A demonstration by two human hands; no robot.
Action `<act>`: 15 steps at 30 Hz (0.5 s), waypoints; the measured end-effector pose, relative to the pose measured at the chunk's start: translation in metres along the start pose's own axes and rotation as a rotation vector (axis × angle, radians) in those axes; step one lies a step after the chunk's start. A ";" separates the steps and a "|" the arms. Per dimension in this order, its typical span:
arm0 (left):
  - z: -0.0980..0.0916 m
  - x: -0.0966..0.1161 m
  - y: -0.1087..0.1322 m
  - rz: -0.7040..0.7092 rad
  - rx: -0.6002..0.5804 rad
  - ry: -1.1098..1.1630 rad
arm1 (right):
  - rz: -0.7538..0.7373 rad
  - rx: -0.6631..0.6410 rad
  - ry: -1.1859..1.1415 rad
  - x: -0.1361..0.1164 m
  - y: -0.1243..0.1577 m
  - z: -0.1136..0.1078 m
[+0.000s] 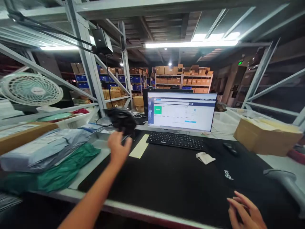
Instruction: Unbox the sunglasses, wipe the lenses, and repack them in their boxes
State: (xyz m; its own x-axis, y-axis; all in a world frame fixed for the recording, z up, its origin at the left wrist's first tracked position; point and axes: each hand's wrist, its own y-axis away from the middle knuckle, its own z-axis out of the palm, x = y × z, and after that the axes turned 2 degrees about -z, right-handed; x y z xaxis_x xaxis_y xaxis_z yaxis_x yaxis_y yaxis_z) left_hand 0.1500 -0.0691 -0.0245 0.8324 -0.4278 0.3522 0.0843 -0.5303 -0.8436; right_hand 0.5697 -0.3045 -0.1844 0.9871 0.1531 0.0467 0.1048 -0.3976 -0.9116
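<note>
My left hand (pixel 118 146) is stretched forward over the left part of the black desk mat (pixel 166 181). It is closed on a dark, crumpled black bundle (pixel 121 121), which is smeared by motion and hides some of the fingertips. What the bundle is made of is hard to tell. Beside this hand a pale yellow paper strip (pixel 140 147) lies on the mat. My right hand (pixel 245 211) hovers low at the mat's front right, fingers loosely spread and holding nothing. Nearest to it is a grey handheld scanner (pixel 286 184), apart from the fingers.
A monitor (pixel 181 111) stands behind a black keyboard (pixel 175 141). Right of these are a crumpled white paper (pixel 205 157), a mouse (pixel 230 148) and a cardboard box (pixel 267 140). Wrapped parcels (pixel 45 149) are piled at left, before a fan (pixel 33 89).
</note>
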 end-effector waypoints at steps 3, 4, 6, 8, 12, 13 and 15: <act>0.001 0.083 0.070 0.259 -0.160 0.085 | 0.152 -0.010 -0.174 -0.023 -0.008 -0.004; 0.003 0.114 0.096 0.369 -0.249 0.146 | 0.214 -0.034 -0.289 -0.033 -0.010 -0.011; 0.005 0.171 0.144 0.633 -0.402 0.377 | 0.356 -0.077 -0.513 -0.051 -0.010 -0.035; -0.001 0.217 0.183 0.823 -0.471 0.538 | 0.480 -0.199 -0.677 -0.066 -0.009 -0.068; -0.008 0.276 0.232 0.936 -0.421 0.867 | 0.760 -0.100 -0.578 -0.064 -0.009 -0.141; -0.004 0.290 0.242 0.925 -0.403 0.946 | 0.752 -0.059 -0.542 -0.053 -0.007 -0.162; 0.006 0.318 0.261 0.979 -0.325 1.069 | 0.738 0.046 -0.387 -0.026 0.005 -0.210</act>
State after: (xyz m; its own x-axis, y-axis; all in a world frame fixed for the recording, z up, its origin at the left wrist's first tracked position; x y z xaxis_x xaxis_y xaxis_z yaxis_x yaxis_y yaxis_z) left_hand 0.4398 -0.3389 -0.1353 -0.3139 -0.9485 -0.0429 -0.5011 0.2039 -0.8411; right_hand 0.5700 -0.5009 -0.1043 0.6879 0.1707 -0.7054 -0.5662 -0.4818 -0.6688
